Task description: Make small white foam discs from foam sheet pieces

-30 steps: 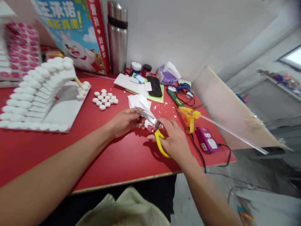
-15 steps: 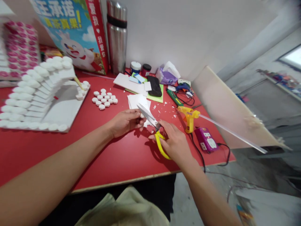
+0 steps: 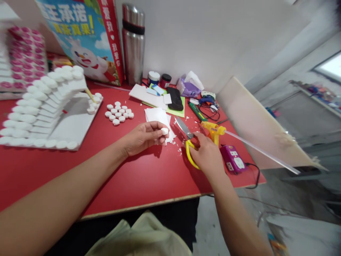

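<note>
My left hand pinches a small white rounded piece between thumb and fingers, above the red table. In my right hand is a pair of scissors with yellow handles, its blades pointing up and left, apart from the white piece. White paper sheets lie just beyond my left hand, with small white scraps scattered around. A cluster of similar white pieces rests farther left. At the far left stands a white stepped model edged with such rounded pieces.
A yellow glue gun with a long clear glue stick lies at the right, near a purple power socket box. At the back stand a steel flask, two small jars, a tissue pack and a printed bag.
My right hand has drawn the scissors away to the right from the white piece. My left hand has turned slightly, and the piece now shows at its fingertips.
</note>
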